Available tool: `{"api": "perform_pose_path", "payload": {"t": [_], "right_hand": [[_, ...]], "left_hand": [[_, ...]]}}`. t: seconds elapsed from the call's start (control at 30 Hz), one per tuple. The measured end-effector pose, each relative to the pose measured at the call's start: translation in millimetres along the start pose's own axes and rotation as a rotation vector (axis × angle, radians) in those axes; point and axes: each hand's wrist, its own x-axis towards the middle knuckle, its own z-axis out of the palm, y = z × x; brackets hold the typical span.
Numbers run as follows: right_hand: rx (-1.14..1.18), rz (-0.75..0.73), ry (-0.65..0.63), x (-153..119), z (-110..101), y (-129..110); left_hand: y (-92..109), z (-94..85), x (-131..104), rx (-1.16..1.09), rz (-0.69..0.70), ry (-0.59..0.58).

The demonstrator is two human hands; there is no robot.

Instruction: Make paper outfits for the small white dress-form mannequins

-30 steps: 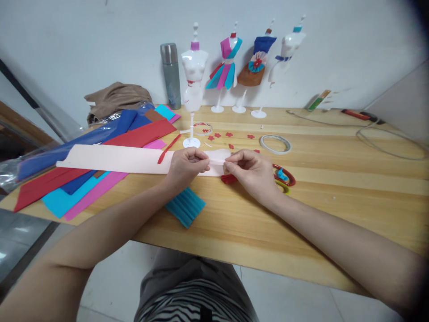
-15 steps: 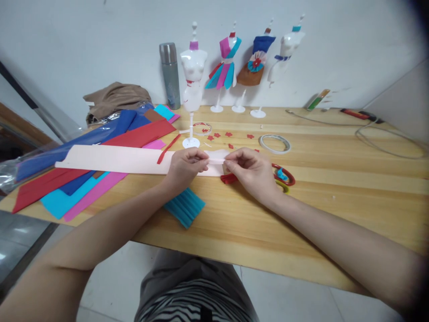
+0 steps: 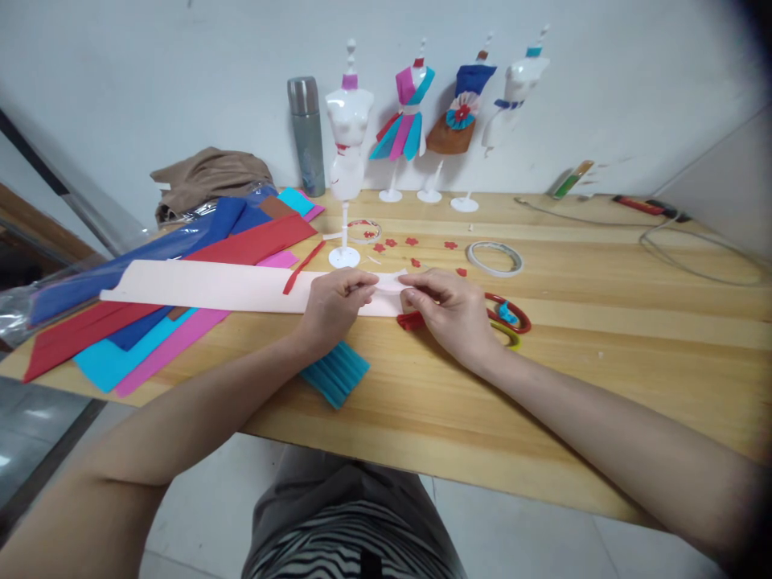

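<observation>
Between my two hands is a small pale pink piece of crepe paper, partly folded and mostly covered by fingers. My left hand pinches its left end. At the right end, my right hand is closed with thumb and forefinger on the paper. Beneath them lies a long pale pink crepe paper sheet. A pleated teal piece rests below my left wrist. Red-handled and yellow-handled scissors are partly hidden behind my right hand, beside a small red piece.
Coloured crepe sheets are piled at the left. A white mannequin stands ahead; dressed mannequins and a thermos stand along the wall. Small red paper flowers and a tape roll lie on the wooden table.
The fingers of my right hand have curled and shifted on the pale pink piece, whose upper edge now folds differently. My left hand has moved very little.
</observation>
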Motion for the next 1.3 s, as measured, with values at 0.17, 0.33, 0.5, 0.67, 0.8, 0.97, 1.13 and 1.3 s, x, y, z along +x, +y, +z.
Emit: {"api": "perform_pose_path", "payload": {"t": [0.17, 0.33, 0.5, 0.67, 0.8, 0.97, 1.13, 1.3], "right_hand": [[-0.023, 0.034, -0.006, -0.2, 0.0, 1.0], [0.013, 0.118, -0.032, -0.4, 1.8, 3.6], [0.163, 0.234, -0.036, -0.2, 4.4, 7.5], [0.272, 0.279, -0.033, -0.1, 4.6, 8.2], [0.274, 0.299, -0.047, 0.1, 3.4, 5.1], [0.29, 0.326, -0.043, 1.0, 3.6, 2.5], [0.369, 0.356, -0.037, 1.8, 5.2, 3.5], [0.378, 0.376, -0.056, 2.2, 5.3, 1.7]], "left_hand": [[-2.6, 1.7, 0.2, -0.034, -0.046, -0.002], [-3.9, 2.7, 0.8, -0.05, -0.07, -0.003], [-1.8, 0.0, 0.9, 0.117, 0.125, 0.027], [1.0, -3.9, 1.7, 0.227, 0.289, 0.035], [1.1, -4.4, 1.6, 0.237, 0.274, 0.028], [0.8, -4.5, 1.1, 0.173, 0.292, -0.02], [-0.1, -5.3, 2.2, 0.195, 0.304, -0.012], [-1.4, -5.3, 1.9, 0.276, 0.333, 0.019]]}}
